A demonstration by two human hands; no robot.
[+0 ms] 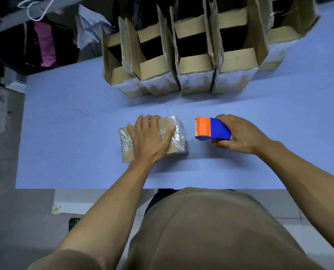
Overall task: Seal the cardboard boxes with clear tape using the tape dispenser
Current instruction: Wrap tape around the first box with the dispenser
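- The taped cardboard box (152,138), lying mid-tabletop (84,152), is pressed flat by the left hand (149,138), fingers extended.
- The tape dispenser (212,129), just right of it, is grasped by the right hand (240,133), fingers curled.

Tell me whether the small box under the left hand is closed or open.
Closed: the small box lies flat on the table, flaps down under clear tape, left hand pressing its top.

I see a brown cardboard box (152,137), matt, wrapped in crinkly glossy clear tape. Tape dispenser (212,129) looks like smooth blue and orange plastic. Table (74,133) cover reads matt, smooth; open boxes (181,61) behind show rough, torn cardboard edges.
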